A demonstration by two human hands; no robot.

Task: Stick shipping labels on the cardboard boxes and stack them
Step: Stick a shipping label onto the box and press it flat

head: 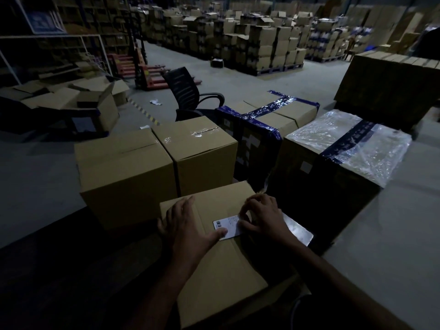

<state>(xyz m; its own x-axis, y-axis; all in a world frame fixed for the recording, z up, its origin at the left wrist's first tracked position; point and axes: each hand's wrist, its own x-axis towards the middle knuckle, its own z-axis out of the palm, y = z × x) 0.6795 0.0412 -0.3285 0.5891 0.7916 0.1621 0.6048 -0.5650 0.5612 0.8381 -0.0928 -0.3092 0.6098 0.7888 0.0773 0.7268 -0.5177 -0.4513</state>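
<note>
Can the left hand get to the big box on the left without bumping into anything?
Probably yes. The left hand rests flat on the near box, its thumb on the label. The big left box stands right beside that hand, and nothing lies between them. Real depth is hard to judge in this dim light.

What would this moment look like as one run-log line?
step: labelling | left hand: presses label | right hand: smooths label | box: unstacked

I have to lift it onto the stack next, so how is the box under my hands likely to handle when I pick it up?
The box will probably stay stiff: its top looks flat and uncrushed under the left hand and right hand. Its plain cardboard sides should give decent grip. Weight cannot be judged; test it first. The label is still being pressed on, so avoid rubbing it.
</note>
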